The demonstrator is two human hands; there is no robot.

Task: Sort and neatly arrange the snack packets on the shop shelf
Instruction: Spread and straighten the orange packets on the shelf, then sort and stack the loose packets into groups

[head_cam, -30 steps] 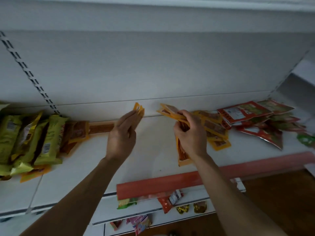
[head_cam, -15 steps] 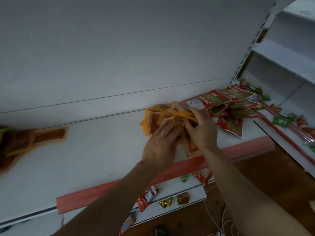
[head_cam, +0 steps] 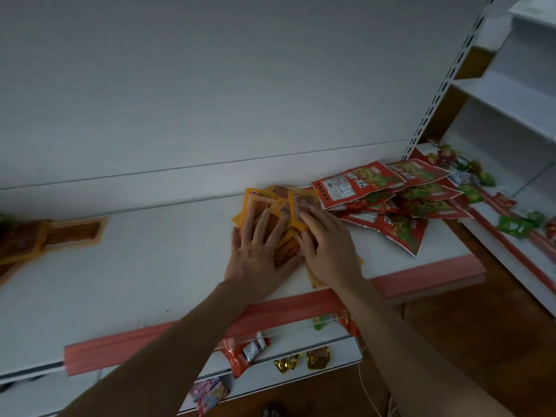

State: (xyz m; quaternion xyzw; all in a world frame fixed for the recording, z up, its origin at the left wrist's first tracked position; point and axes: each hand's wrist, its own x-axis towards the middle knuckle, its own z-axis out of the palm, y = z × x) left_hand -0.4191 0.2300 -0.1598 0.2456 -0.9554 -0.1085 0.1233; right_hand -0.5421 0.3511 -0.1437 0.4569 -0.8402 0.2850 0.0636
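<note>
A loose pile of orange snack packets (head_cam: pixel 264 203) lies on the white shelf (head_cam: pixel 156 266), towards its right half. My left hand (head_cam: pixel 258 251) rests flat on the pile with its fingers spread. My right hand (head_cam: pixel 328 248) lies beside it, fingers curled over a bunch of the same orange packets, pressing them down onto the pile. A heap of red packets (head_cam: pixel 376 188) touches the pile on its right. More orange packets (head_cam: pixel 72 231) lie flat at the shelf's left end.
A red price strip (head_cam: pixel 168 335) runs along the shelf's front edge. A lower shelf (head_cam: pixel 331 353) holds small mixed snacks. On the right stands another white shelf unit (head_cam: pixel 511 236) with green and red packets. The brown floor lies below.
The view has swung right. My left hand came from the shelf's left side to the orange pile, its packet no longer in it. My right hand lowered its bunch onto the pile.
</note>
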